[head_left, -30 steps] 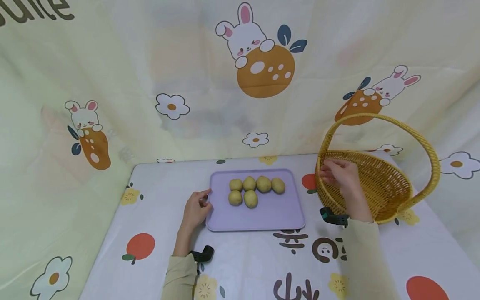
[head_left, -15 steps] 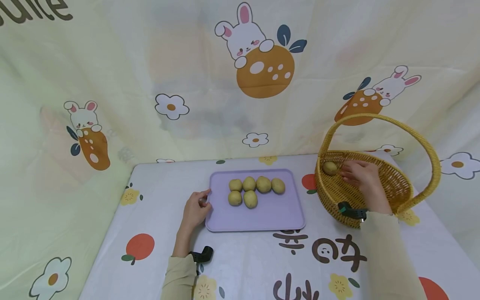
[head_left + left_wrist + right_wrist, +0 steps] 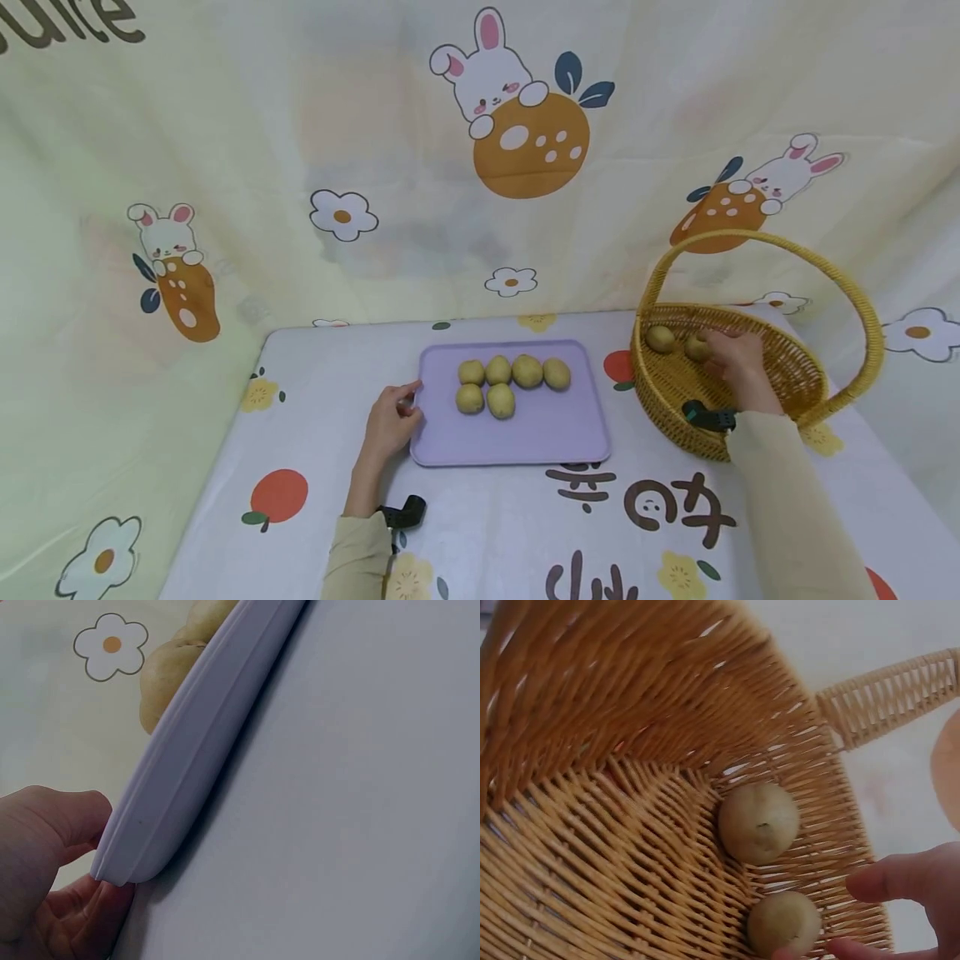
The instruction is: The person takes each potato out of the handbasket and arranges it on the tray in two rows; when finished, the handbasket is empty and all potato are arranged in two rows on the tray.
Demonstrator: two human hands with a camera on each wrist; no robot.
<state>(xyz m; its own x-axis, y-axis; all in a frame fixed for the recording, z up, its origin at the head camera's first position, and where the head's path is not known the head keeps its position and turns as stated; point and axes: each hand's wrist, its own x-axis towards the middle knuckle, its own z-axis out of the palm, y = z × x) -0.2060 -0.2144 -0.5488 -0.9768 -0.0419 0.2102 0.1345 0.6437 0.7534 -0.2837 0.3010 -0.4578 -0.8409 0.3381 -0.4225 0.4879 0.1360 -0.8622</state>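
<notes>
A lilac tray carries several round, yellow-brown potatoes. With thumb and fingers, my left hand holds the tray's left edge; the left wrist view has the fingers at its corner. Over at the right, my right hand is inside a wicker basket. Two potatoes lie in the basket: one at its left side, and another at my right fingertips. In the right wrist view, fingertips touch the lower potato, while the thumb stands apart from it.
The basket's tall arched handle rises over the right forearm. A patterned white cloth covers the table, and a printed curtain hangs behind it. The tray's front part shows bare surface below the potatoes.
My right hand has moved rightward inside the basket, uncovering first the left potato, then a second one beside it. The left hand and the potatoes on the tray keep their places.
</notes>
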